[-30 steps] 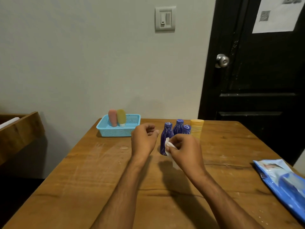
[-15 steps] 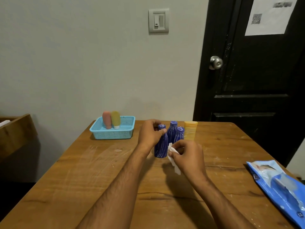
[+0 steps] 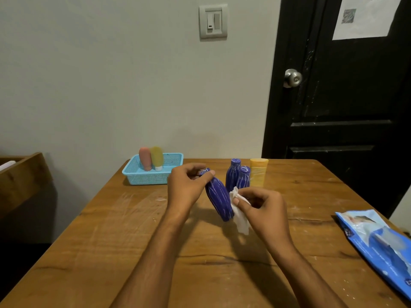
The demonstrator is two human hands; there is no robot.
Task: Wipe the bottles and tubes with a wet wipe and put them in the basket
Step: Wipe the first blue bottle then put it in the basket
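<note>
Left hand: my left hand [image 3: 188, 188] grips the top of a blue bottle with white stripes [image 3: 219, 200]; thumb and fingers are curled around its neck, near the cap.
Held bottle: it is tilted, the cap leaning to the left and far, the bottom toward me and to the right. I cannot tell if the bottom touches the wooden table [image 3: 138, 252] or is a little above it.
Right hand: my right hand [image 3: 259, 207] pinches a white wet wipe [image 3: 240, 215] between thumb and curled fingers. The wipe hangs down from the fingers and touches the lower right side of the held bottle.
Other bottles: two more blue striped bottles [image 3: 238, 176] stand upright just behind my right hand, touching each other. A yellow bottle [image 3: 258, 172] stands upright just right of them, near the far edge of the table.
Basket: a light blue plastic basket [image 3: 151, 177] stands at the far left part of the table, well apart from the held bottle. Inside it a pink tube [image 3: 145, 158] and a yellow-green tube [image 3: 157, 158] stand side by side on their caps.
Wipes pack: a blue pack of wet wipes [image 3: 378, 243] lies flat at the right edge of the table.
Behind the table: a grey wall with a light switch [image 3: 213, 21], and to the right a black door [image 3: 347, 90] with a round metal knob [image 3: 293, 78] and a paper sheet [image 3: 367, 16] on it.
</note>
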